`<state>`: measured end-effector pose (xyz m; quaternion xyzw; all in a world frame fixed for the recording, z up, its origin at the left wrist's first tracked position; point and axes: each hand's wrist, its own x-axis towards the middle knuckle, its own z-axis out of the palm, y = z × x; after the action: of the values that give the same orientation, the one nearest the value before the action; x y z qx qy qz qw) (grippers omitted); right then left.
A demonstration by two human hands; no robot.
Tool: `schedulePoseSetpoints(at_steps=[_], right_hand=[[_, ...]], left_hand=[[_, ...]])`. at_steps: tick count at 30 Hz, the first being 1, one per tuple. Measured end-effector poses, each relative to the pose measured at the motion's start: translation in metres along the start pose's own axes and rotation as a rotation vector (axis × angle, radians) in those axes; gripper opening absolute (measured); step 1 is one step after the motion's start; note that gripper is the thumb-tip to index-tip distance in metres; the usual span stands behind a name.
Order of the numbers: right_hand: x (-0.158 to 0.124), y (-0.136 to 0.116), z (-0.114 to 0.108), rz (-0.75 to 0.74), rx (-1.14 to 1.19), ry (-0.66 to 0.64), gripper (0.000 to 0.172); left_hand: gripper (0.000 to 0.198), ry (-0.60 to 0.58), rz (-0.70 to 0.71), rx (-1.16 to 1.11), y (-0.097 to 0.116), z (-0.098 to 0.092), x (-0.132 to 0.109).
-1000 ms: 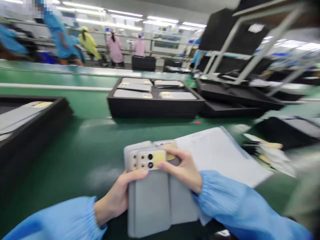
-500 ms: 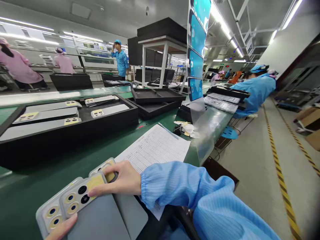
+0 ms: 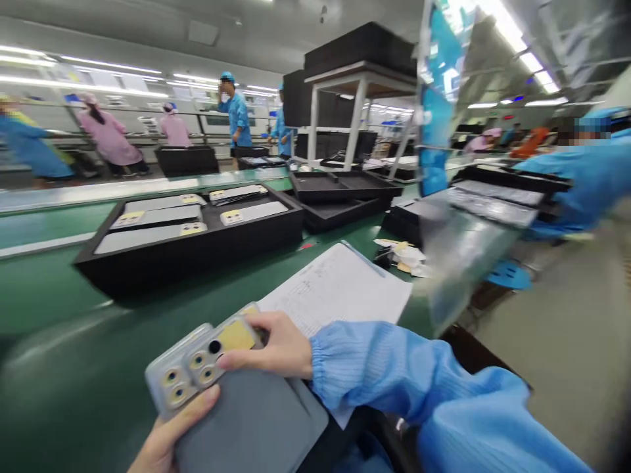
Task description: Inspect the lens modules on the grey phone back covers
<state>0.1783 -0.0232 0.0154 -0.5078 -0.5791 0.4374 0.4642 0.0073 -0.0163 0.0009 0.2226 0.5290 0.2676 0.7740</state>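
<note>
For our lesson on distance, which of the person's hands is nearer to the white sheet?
Right. The right hand, on the camera end of the grey phone-shaped pieces, is beside the white sheet; the left hand, at their left side, is farther away.

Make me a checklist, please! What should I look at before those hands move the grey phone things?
1. Left hand gripping the grey phone-like pieces: ok, its thumb lies over the front.
2. Right hand gripping too: ok, it holds the end with the yellow patch.
3. Pieces lined up neatly: not ok, they are fanned out with their edges offset.
4. How many pieces: cannot tell, they overlap.
5. Paper sheet free of the blue sleeve: cannot tell, the sleeve hides its near edge.
</note>
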Motion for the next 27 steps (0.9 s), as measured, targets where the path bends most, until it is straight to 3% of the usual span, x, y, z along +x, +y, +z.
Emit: schedulePoseSetpoints(at_steps=[4, 9, 17, 22, 27], right_hand=[[-0.002, -0.001, 0.000, -0.028, -0.009, 0.005, 0.027], [-0.001, -0.005, -0.007, 0.018, -0.059, 0.012, 0.024], [0.006, -0.010, -0.034, 0.039, 0.038, 0.288, 0.028], [0.009, -0.005, -0.032, -0.059, -0.109, 0.292, 0.046], [0.006, -0.001, -0.021, -0.157, -0.243, 0.129, 0.020]], left_hand=[[0.080, -0.073, 0.034, -0.100, 0.000, 0.011, -0.011], [0.049, -0.223, 0.034, -0.209, -0.001, 0.004, -0.005], [0.041, -0.579, 0.048, -0.191, 0.000, -0.003, 0.000], [0.036, -0.611, 0.129, -0.161, -0.001, -0.001, -0.003], [0.034, -0.602, 0.152, -0.164, -0.004, -0.001, -0.002]])
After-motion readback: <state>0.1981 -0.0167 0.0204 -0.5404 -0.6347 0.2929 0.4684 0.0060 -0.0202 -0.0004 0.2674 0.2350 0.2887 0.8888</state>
